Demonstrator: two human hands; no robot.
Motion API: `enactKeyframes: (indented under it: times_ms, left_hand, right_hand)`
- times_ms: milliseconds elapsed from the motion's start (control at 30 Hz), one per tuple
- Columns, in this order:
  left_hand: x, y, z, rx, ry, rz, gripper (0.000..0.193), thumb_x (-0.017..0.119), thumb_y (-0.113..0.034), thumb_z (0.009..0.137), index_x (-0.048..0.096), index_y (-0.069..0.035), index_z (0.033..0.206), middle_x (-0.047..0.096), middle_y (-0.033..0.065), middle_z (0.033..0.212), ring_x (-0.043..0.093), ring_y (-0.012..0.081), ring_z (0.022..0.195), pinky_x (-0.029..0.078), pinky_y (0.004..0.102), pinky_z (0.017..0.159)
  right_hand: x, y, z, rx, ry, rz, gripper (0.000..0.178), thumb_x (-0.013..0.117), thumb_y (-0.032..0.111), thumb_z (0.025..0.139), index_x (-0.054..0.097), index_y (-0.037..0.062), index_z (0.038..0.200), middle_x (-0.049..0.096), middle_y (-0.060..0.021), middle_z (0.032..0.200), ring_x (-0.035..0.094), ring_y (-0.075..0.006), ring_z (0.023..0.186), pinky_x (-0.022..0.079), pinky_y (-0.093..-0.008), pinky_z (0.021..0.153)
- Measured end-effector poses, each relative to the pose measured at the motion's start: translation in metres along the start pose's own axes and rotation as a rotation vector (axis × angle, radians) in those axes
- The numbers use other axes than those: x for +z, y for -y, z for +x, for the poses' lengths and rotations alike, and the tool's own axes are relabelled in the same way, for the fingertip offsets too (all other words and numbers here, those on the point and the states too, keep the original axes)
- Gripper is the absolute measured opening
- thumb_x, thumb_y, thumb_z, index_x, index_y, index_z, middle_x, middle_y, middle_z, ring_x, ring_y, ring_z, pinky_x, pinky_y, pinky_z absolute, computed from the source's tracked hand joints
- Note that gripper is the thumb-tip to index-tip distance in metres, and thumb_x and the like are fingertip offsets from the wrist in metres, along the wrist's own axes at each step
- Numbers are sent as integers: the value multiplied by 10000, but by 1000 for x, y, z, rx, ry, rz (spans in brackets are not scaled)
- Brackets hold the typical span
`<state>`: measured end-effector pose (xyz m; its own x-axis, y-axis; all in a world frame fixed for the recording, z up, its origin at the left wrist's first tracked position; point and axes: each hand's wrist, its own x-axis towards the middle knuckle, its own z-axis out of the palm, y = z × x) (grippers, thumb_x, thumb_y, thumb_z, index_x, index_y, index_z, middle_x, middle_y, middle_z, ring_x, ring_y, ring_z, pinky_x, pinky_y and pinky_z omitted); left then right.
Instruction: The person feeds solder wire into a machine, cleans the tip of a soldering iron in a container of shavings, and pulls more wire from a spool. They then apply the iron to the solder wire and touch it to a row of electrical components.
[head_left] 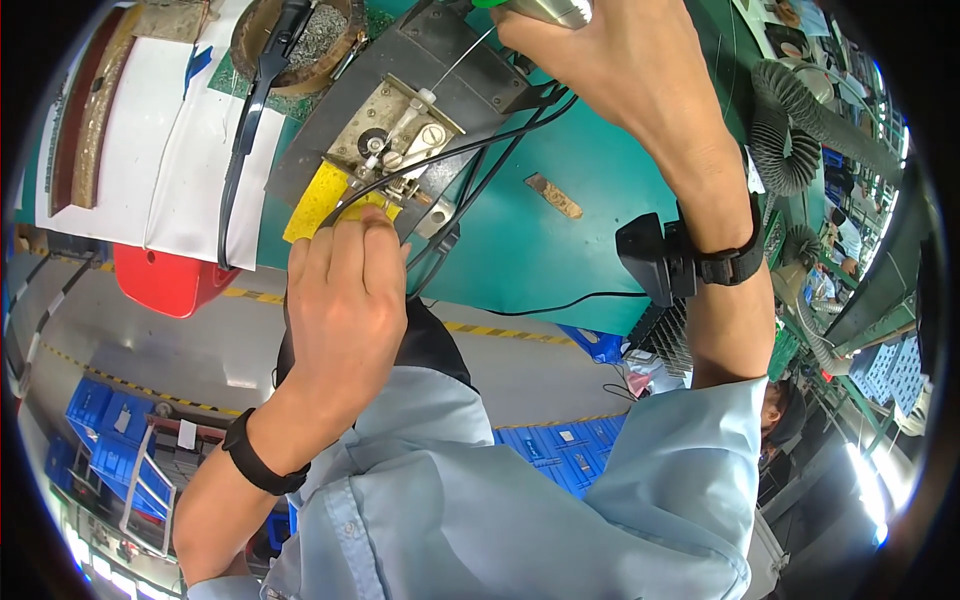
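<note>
My left hand (350, 285) is closed, its fingertips bent down at the near edge of a metal fixture (395, 140) with screws and a small clamp. What the fingers pinch is hidden. A black cable (445, 157) curves over the fixture and reaches those fingertips. Beneath them, a yellow plate (318, 205) sticks out on the left. At the top edge, my right hand (605, 60) curls around a silver reel of wire (555, 10) with a green rim, partly cut off. Thin silver wire (465, 60) runs from there to a white tip on the fixture.
On the green mat (560, 255) lies a small brown strip (553, 196). A round tin (300, 50) of metal shavings stands upper left, a black tool with a cord (262, 95) across it. A red stool (172, 280) is below the table edge; ribbed hoses (785, 130) hang right.
</note>
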<state>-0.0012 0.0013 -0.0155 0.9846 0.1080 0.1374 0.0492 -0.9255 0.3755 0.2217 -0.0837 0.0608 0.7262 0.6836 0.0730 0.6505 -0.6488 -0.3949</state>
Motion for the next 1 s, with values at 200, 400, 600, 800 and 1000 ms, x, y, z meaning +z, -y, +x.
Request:
enactKeyframes:
  times_ms: [200,400,600,800,1000]
  left_hand:
    - [-2,-2,-2,-24,58,20,217,667,-53,814,570,53,977,527,112,811,524,240,709,414,368,645]
    - [-3,0,-2,-19,40,-40,306,703,-78,781,559,45,1021,547,125,858,532,261,735,412,390,665]
    - [-6,2,-2,-30,103,-11,363,730,-97,761,565,45,1052,554,130,878,537,274,744,410,389,662]
    - [-4,4,2,15,67,-13,354,731,-103,774,577,54,1050,551,136,876,532,268,714,396,384,615]
    - [-5,7,2,42,87,-1,333,724,-111,807,579,73,1044,555,148,848,530,271,677,367,373,562]
  right_hand:
    - [-4,3,3,110,86,-25,332,667,164,722,609,-47,973,630,-303,870,592,-481,842,490,-473,719]
    - [-10,-18,9,12,230,158,315,677,176,737,614,-31,966,662,-204,812,637,-334,723,499,-386,659]
    - [1,-46,2,45,372,322,280,711,174,742,630,-1,944,632,-45,783,548,-106,683,467,-273,622]
    - [19,-66,4,-59,345,195,253,719,165,757,644,2,935,651,-54,779,591,-117,681,480,-274,627]
    - [14,-44,4,178,371,276,238,719,174,776,653,2,927,656,-61,750,624,-120,675,488,-269,617]
